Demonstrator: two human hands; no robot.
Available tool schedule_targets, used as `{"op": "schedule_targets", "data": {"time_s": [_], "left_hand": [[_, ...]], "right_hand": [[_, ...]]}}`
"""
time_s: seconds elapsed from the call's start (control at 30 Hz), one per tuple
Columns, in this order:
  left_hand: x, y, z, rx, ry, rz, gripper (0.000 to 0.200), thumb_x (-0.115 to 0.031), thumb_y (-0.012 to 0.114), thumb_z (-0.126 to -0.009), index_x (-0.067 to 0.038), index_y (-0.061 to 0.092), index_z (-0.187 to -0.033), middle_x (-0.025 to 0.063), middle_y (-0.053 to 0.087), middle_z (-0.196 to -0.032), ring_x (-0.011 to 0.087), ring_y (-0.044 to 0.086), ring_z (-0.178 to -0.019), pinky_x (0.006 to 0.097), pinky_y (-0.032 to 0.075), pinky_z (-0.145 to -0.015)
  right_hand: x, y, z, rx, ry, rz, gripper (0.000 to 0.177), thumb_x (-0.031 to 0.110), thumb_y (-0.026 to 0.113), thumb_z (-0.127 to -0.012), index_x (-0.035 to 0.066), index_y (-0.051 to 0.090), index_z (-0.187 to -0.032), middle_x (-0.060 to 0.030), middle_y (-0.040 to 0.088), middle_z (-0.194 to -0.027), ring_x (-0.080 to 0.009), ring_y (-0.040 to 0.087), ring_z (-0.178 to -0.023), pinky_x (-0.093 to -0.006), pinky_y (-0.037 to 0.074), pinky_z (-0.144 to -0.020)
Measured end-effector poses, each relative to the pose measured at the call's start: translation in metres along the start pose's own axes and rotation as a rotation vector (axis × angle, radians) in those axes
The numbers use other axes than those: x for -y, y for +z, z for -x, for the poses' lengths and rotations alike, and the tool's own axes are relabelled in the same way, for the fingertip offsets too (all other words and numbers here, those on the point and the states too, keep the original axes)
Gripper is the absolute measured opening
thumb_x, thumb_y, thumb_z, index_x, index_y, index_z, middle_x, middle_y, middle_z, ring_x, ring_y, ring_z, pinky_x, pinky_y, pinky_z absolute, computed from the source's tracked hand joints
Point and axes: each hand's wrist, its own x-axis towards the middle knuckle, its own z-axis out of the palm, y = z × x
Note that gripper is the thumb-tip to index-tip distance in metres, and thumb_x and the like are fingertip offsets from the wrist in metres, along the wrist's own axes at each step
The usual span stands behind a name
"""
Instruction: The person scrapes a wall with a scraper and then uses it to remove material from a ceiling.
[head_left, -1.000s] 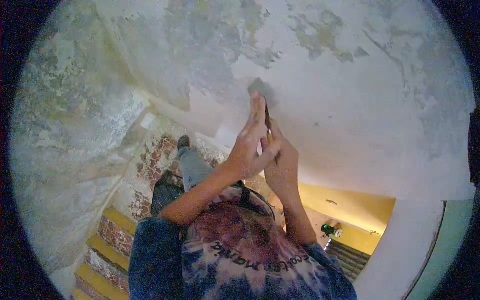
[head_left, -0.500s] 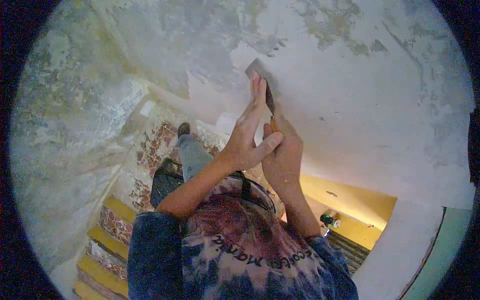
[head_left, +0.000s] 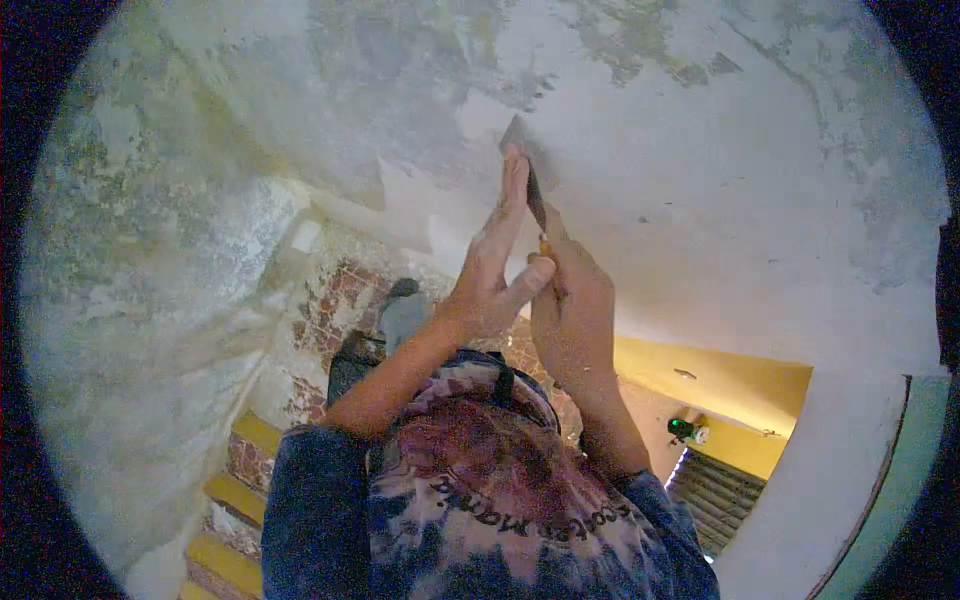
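A putty knife (head_left: 535, 195) with a dark metal blade and a wooden handle is held up against the wall (head_left: 640, 160), blade pointing away from me. My right hand (head_left: 578, 305) is closed around its handle. The fingers of my left hand (head_left: 488, 275) are stretched out along the blade, their tips near its broad end. Its thumb reaches across to the right hand by the handle. Around the blade the wall is smooth and pale, with rough grey-green patches farther up. Part of the handle is hidden inside my right hand.
Steps with yellow edges (head_left: 235, 495) descend at the lower left, beside a stained wall (head_left: 160, 330). Worn reddish tiles (head_left: 335, 310) cover the floor below me. To the lower right, an opening shows a yellow wall (head_left: 740, 385) and a dark slatted surface (head_left: 715, 490).
The putty knife's blade has turned slightly and looks narrower against the wall. Both hands keep their hold. My view has shifted a little, so the steps and opening appear farther right.
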Motion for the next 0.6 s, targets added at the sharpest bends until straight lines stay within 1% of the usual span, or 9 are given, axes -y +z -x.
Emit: {"op": "schedule_targets", "data": {"time_s": [0.03, 0.1, 0.13, 0.2, 0.3, 0.4, 0.5, 0.53, 0.6], "left_hand": [[-0.005, 0.001, 0.002, 0.036, 0.012, 0.042, 0.088, -0.05, 0.043, -0.087, 0.006, 0.002, -0.141, 0.027, -0.001, -0.148, 0.0355, 0.002, -0.138, 0.0392, 0.008, -0.111], [-0.007, 0.001, 0.003, 0.04, 0.004, 0.059, 0.087, -0.048, 0.043, -0.087, 0.007, 0.002, -0.141, 0.0281, -0.001, -0.147, 0.0362, 0.002, -0.138, 0.0395, 0.009, -0.111], [-0.009, -0.001, 0.002, 0.078, -0.003, 0.069, 0.087, -0.048, 0.044, -0.087, 0.007, 0.002, -0.141, 0.0289, -0.001, -0.147, 0.0367, 0.002, -0.138, 0.0397, 0.009, -0.111], [-0.01, -0.008, -0.002, 0.155, -0.007, 0.087, 0.087, -0.047, 0.045, -0.087, 0.008, 0.003, -0.141, 0.0297, 0.0, -0.146, 0.0371, 0.002, -0.138, 0.0398, 0.009, -0.111], [-0.015, -0.012, -0.003, 0.167, 0.016, 0.083, 0.088, -0.045, 0.047, -0.087, 0.008, 0.002, -0.141, 0.0309, -0.001, -0.146, 0.0376, 0.001, -0.138, 0.0402, 0.009, -0.11], [-0.018, -0.028, -0.006, 0.316, -0.041, 0.162, 0.09, -0.043, 0.051, -0.085, 0.01, 0.002, -0.14, 0.0324, -0.002, -0.145, 0.0386, -0.001, -0.137, 0.0415, 0.008, -0.11], [-0.009, -0.03, -0.012, 0.351, 0.034, 0.154, 0.092, -0.044, 0.051, -0.085, 0.011, 0.001, -0.139, 0.033, -0.003, -0.145, 0.0393, -0.002, -0.137, 0.0421, 0.007, -0.11], [-0.011, -0.029, -0.014, 0.37, 0.043, 0.164, 0.092, -0.044, 0.051, -0.085, 0.011, 0.001, -0.139, 0.033, -0.003, -0.145, 0.0393, -0.002, -0.137, 0.0421, 0.007, -0.11], [-0.018, -0.029, -0.013, 0.361, -0.002, 0.225, 0.093, -0.046, 0.051, -0.085, 0.011, 0.0, -0.139, 0.0337, -0.004, -0.144, 0.0408, -0.004, -0.137, 0.0437, 0.006, -0.11]], "right_hand": [[-0.001, 0.002, -0.002, -0.003, 0.008, 0.0, 0.055, 0.001, 0.05, -0.078, 0.001, 0.039, -0.132, -0.0217, 0.055, -0.083, -0.0391, 0.055, -0.073, -0.0443, 0.045, -0.065], [-0.006, 0.011, -0.002, -0.14, -0.032, 0.073, 0.044, 0.005, 0.05, -0.084, 0.002, 0.045, -0.128, -0.0218, 0.057, -0.084, -0.03, 0.057, -0.071, -0.0349, 0.045, -0.067], [-0.003, 0.007, -0.002, -0.155, -0.027, 0.072, 0.044, 0.005, 0.05, -0.084, 0.002, 0.045, -0.128, -0.0218, 0.057, -0.084, -0.03, 0.057, -0.071, -0.0349, 0.045, -0.067], [0.006, -0.005, 0.005, -0.075, 0.064, -0.028, 0.044, 0.002, 0.05, -0.083, 0.002, 0.047, -0.127, -0.0212, 0.058, -0.085, -0.0231, 0.057, -0.072, -0.0319, 0.045, -0.068], [0.004, 0.015, -0.005, -0.194, 0.122, 0.007, 0.043, 0.003, 0.05, -0.084, 0.002, 0.048, -0.127, -0.0204, 0.059, -0.086, -0.0181, 0.055, -0.074, -0.0294, 0.045, -0.072], [0.03, 0.0, 0.007, -0.13, 0.218, 0.002, 0.042, 0.003, 0.051, -0.085, 0.002, 0.049, -0.126, -0.0181, 0.06, -0.085, -0.0168, 0.055, -0.077, -0.0286, 0.045, -0.073], [0.011, 0.009, 0.005, -0.237, 0.208, -0.002, 0.042, 0.003, 0.051, -0.085, 0.001, 0.048, -0.127, -0.0158, 0.062, -0.087, -0.0148, 0.054, -0.077, -0.0284, 0.045, -0.073], [0.015, 0.003, 0.009, -0.167, 0.218, -0.069, 0.04, 0.004, 0.053, -0.085, -0.001, 0.05, -0.124, -0.0132, 0.063, -0.089, -0.0132, 0.054, -0.077, -0.0276, 0.045, -0.071], [0.024, 0.003, 0.003, -0.231, 0.272, -0.013, 0.039, 0.005, 0.053, -0.085, -0.001, 0.051, -0.123, -0.013, 0.063, -0.088, -0.0129, 0.053, -0.077, -0.0277, 0.045, -0.071]]}}
